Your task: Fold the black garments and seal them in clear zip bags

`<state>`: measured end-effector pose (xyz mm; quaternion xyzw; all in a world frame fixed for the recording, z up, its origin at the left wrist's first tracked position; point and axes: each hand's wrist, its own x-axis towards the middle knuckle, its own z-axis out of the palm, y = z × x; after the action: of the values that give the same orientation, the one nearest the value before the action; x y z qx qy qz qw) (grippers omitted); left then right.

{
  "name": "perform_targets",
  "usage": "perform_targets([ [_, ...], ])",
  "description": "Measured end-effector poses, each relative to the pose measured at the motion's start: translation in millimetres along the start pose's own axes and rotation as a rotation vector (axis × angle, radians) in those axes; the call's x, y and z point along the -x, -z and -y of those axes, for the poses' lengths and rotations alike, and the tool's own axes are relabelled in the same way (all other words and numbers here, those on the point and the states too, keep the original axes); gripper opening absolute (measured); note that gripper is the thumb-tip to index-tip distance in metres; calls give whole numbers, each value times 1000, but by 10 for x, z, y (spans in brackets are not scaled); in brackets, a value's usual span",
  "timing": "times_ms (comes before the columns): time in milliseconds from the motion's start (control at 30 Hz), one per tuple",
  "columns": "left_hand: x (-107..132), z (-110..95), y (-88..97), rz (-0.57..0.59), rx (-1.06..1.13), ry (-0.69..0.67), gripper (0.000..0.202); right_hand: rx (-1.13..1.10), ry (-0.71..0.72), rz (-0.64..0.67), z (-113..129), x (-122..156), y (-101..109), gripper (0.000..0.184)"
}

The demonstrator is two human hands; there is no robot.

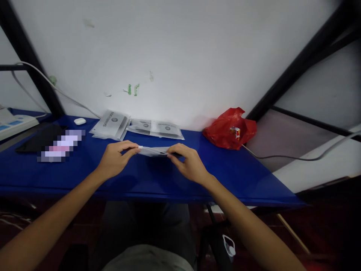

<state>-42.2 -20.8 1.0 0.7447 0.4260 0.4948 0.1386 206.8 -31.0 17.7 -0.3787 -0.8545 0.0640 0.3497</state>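
Observation:
My left hand (116, 159) and my right hand (189, 163) pinch the two ends of a flat white packet (152, 151), held level just above the blue table (248, 177). Left thumb and forefinger close on its left end; the right fingers close on its right end, where something dark shows at the edge. Behind it, two piles of similar white printed packets (110, 125) (156, 128) lie against the wall.
A crumpled red plastic bag (229, 128) sits at the back right, with a grey cable running off past it. At the left lie a small white earbud case (79, 121), a dark flat object (36, 139) and a white power strip (15, 124).

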Motion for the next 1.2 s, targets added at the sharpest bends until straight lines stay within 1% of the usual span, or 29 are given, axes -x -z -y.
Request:
perform_targets([
  [67,11,-71,-7,18,-67,-45,18,39,-8,32,45,-9,4,8],
  [200,41,-217,-78,12,-155,-145,20,81,58,31,196,-80,-18,23],
  [300,68,-278,-154,20,-168,-233,22,76,102,64,275,-143,-37,19],
  [400,92,-295,-203,26,-156,-284,22,55,108,91,287,-168,-37,15],
  [500,112,-297,-222,46,-145,-304,22,36,130,110,279,-157,-24,14],
  [633,127,-306,-241,101,-210,-335,26,50,165,133,287,-134,-15,14],
  [733,118,-314,-239,87,-257,-363,28,81,189,132,254,-109,-19,16],
  [833,90,-298,-192,25,-283,-333,25,154,170,120,165,-62,4,17],
  [933,63,-255,-125,-37,-271,-203,20,254,129,110,83,-15,75,17],
  [1000,53,-223,-99,-54,-234,-117,18,316,113,104,69,-1,129,18],
  [1067,50,-203,-95,-35,-204,-83,16,363,105,98,95,-2,165,18],
  [1100,50,-199,-101,-6,-200,-97,17,377,104,94,119,-7,172,17],
  [1200,54,-208,-139,128,-233,-215,19,379,104,84,202,-26,148,17],
])
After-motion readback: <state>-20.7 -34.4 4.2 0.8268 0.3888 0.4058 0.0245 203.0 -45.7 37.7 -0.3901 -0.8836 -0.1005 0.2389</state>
